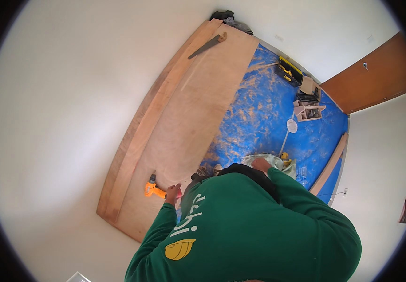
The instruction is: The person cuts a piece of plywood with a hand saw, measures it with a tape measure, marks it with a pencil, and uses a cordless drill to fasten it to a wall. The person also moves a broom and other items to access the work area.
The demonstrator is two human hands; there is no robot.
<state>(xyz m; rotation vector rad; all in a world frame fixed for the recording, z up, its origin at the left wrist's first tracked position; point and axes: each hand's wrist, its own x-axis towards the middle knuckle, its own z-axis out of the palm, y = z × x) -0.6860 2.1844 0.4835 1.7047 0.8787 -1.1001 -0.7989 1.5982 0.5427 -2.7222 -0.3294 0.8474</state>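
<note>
My left hand (171, 193) is over the near end of a wooden panel (184, 117), its fingers curled except for an outstretched forefinger. Something reddish-pink (179, 193) shows against these fingers, too small to name. Just left of that hand lies an orange and black cordless drill (153, 188). My right hand (260, 164) is closed above a pale, crumpled bag or cloth (255, 158); what it grips, if anything, is hidden. Beside that bag rests a yellow and black tool (285, 158). My green sleeves and torso cover the lower part of the picture.
A handsaw (208, 45) lies at the panel's far end, beside a long board (165, 101). Sawdust covers the blue floor sheet (254, 108). Along the far right stand a yellow-black toolbox (289, 71) and a wooden tool tote (308, 111). A plank (331, 164) lies by the right wall.
</note>
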